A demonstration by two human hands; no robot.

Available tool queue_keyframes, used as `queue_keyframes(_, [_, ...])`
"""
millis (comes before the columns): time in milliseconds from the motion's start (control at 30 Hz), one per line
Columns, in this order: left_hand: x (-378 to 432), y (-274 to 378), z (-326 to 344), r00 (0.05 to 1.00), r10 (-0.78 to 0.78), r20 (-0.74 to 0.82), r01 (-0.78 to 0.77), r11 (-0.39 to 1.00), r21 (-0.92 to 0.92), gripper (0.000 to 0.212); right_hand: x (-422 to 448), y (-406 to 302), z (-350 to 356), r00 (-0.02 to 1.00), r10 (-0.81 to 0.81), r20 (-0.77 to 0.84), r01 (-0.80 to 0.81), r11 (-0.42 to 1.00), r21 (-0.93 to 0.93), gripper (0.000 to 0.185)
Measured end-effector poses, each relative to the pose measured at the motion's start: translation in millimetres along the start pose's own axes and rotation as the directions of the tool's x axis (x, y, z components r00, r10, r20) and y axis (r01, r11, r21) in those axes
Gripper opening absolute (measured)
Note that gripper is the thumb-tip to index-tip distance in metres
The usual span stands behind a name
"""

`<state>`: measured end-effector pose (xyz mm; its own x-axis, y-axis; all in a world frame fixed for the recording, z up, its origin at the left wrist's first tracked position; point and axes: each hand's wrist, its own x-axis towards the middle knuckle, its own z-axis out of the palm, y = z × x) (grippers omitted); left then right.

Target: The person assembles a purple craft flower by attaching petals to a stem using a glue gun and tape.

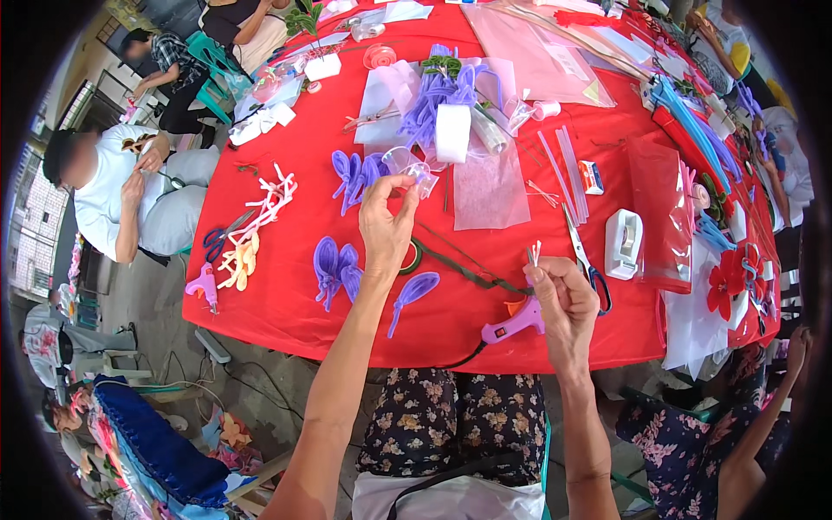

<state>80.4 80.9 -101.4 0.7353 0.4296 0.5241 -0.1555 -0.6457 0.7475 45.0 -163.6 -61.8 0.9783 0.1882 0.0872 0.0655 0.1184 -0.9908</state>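
Note:
My left hand [389, 224] pinches the edge of a small clear plastic cup [409, 166] above the red tablecloth. In my right hand [564, 302] are several thin stems with white tips [534, 250], held between thumb and fingers. Just below that hand lies a purple hot glue gun [513, 325]. Purple pipe-cleaner petals [335, 263] rest beside my left forearm, and one loose purple petal [416, 289] lies between my arms. A roll of green floral tape [411, 255] is partly hidden by my left hand. Beyond are a white foam block [453, 133] and a purple pipe-cleaner bundle [429, 97].
Scissors [585, 260] and a white tape dispenser [624, 244] lie right of my right hand. At the left table edge are another glue gun [204, 286], dark-handled scissors [218, 242] and yellow pipe-cleaner pieces [240, 263]. People sit on both sides.

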Motion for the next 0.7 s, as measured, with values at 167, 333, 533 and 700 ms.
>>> queue_keyframes(167, [7, 8, -10, 0.985, -0.103, -0.139, 0.074, 0.977, -0.200, 0.013, 6, -6, 9, 0.999, -0.039, -0.011, 0.039, 0.999, 0.002, 0.009])
queue_keyframes(333, [0, 52, -32, 0.953, -0.291, 0.090, 0.294, 0.802, -0.520, 0.014, 4, -18, 11, 0.999, -0.028, 0.027, 0.025, 0.992, 0.127, 0.008])
queue_keyframes(533, [-39, 118, -50, 0.810, -0.329, 0.486, 0.578, 0.590, -0.564, 0.013, -6, -39, 19, 0.971, 0.047, 0.236, -0.113, 0.956, 0.272, 0.008])
queue_keyframes(700, [-58, 133, -49, 0.819, -0.227, 0.527, 0.507, 0.715, -0.481, 0.007, -19, -49, 16, 0.928, 0.130, 0.350, -0.215, 0.952, 0.217, 0.011])
